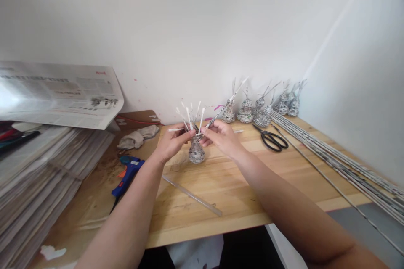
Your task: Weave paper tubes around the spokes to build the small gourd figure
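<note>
A small woven newspaper gourd stands upright on the wooden table, with several white paper ends fanning out of its top. My left hand is closed around the left side of its neck, thumb at the rim. From the right, my right hand pinches a rolled paper tube against the same rim; the tube slants up and to the right. Parts of the neck and some fingertips are hidden behind my thumbs. A clear glue stick lies on the table in front of the gourd.
Several finished-looking paper gourds line the wall. Black scissors and a bundle of paper tubes lie to the right. At left are a blue glue gun, a cloth glove and stacked newspapers.
</note>
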Available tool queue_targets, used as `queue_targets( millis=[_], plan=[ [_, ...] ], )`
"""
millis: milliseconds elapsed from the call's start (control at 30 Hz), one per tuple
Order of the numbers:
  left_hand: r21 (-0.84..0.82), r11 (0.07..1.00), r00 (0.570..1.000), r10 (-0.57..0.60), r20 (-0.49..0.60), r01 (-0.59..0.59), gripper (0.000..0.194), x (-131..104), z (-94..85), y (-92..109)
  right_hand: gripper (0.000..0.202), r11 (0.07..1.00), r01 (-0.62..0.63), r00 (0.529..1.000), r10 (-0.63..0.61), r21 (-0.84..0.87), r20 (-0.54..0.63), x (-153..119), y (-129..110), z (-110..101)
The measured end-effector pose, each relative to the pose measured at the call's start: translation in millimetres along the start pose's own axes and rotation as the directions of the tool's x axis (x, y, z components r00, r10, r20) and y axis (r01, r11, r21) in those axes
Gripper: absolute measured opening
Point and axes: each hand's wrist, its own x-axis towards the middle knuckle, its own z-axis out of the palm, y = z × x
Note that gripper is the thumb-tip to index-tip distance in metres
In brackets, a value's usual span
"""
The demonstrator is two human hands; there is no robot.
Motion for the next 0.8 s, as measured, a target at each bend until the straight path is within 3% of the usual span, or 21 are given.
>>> queue_targets(
  millis=[333,800],
  plan=[
    [0.134,0.990,0.998,0.055,-0.033,-0.050,0.030,-0.4,2.2,2.9,0.032,0.999,-0.007,0.994,0.003,-0.036,-0.105,-1.1,2.7,6.3],
    [0.102,0.995,0.998,0.011,-0.063,-0.005,0.030,0.9,1.0,-3.7,0.034,0.987,-0.058,0.995,0.070,0.151,-0.072,1.7,4.9,5.3]
  ],
)
